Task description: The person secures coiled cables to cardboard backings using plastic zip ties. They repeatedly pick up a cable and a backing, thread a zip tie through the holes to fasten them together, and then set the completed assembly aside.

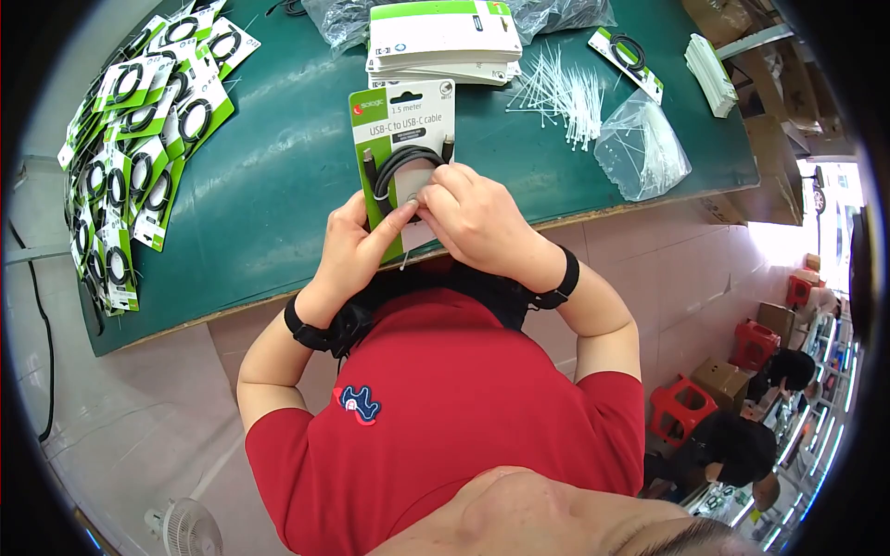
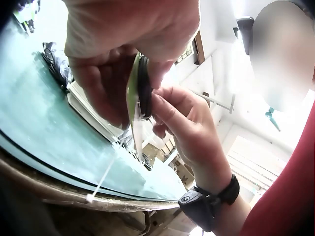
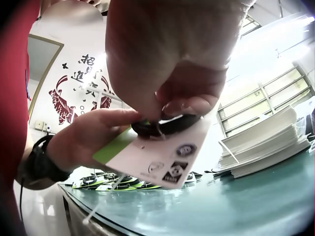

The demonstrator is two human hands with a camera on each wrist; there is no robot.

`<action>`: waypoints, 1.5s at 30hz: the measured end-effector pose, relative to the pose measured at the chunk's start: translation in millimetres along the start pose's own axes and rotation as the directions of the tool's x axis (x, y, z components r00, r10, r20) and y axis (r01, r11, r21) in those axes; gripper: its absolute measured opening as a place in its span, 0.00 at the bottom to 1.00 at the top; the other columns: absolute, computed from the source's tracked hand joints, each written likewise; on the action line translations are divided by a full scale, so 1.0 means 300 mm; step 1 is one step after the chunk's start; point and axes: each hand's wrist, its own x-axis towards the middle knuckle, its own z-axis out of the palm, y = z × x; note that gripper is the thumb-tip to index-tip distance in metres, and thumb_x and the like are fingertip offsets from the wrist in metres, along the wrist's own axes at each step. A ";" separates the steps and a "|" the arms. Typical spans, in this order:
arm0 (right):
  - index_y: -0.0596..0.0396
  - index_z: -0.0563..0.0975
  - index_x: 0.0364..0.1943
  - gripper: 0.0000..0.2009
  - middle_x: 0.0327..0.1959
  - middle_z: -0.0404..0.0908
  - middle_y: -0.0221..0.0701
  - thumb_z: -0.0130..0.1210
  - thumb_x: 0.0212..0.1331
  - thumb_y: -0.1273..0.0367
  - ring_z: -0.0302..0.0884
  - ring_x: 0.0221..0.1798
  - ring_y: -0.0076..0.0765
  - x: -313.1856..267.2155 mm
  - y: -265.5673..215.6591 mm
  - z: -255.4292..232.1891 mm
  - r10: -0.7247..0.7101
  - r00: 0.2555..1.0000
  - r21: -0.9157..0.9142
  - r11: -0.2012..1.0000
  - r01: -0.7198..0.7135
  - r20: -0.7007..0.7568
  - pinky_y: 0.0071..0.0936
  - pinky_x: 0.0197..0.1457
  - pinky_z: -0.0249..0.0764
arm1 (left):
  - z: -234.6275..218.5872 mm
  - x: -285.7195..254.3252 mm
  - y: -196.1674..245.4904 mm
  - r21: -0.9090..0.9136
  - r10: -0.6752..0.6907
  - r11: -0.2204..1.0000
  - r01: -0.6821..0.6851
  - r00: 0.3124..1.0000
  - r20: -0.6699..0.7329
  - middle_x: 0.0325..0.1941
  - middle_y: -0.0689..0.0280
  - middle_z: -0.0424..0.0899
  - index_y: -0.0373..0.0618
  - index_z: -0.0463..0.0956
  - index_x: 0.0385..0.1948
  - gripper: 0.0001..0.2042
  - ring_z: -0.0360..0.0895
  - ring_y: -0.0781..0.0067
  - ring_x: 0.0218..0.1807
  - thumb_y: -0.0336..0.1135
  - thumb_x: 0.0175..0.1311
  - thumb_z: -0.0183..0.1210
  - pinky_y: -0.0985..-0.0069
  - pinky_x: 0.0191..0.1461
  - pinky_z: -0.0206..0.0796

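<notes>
A white and green cardboard card (image 1: 422,107) printed "USB-C to USB-C cable" stands tilted up over the near table edge. A coiled black USB-C cable (image 1: 383,174) lies against its front, a white cable tie (image 3: 160,130) looped round the coil. My left hand (image 1: 357,243) grips the card low on its left side, thumb across the front at the coil. At the coil's lower right, my right hand (image 1: 473,221) pinches the cable with thumb and fingertips, close to the left thumb. A thin white tie tail (image 2: 104,176) hangs below the card.
Finished-looking cable cards (image 1: 139,139) pile up on the green table's (image 1: 269,167) left. A stack of blank-backed cards (image 1: 445,37) stands at the back. Loose white cable ties (image 1: 565,97), a plastic bag of ties (image 1: 644,153) and one carded cable (image 1: 628,60) lie right.
</notes>
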 end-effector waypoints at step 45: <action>0.57 0.69 0.66 0.21 0.61 0.78 0.41 0.50 0.72 0.67 0.83 0.55 0.36 -0.094 0.019 0.043 0.325 0.708 0.727 -0.571 -0.382 0.627 0.31 0.53 0.83 | -0.021 0.044 0.017 0.742 0.748 0.262 -0.616 0.616 0.248 0.48 0.61 0.86 0.41 0.81 0.42 0.14 0.85 0.60 0.49 0.24 0.51 0.65 0.73 0.45 0.76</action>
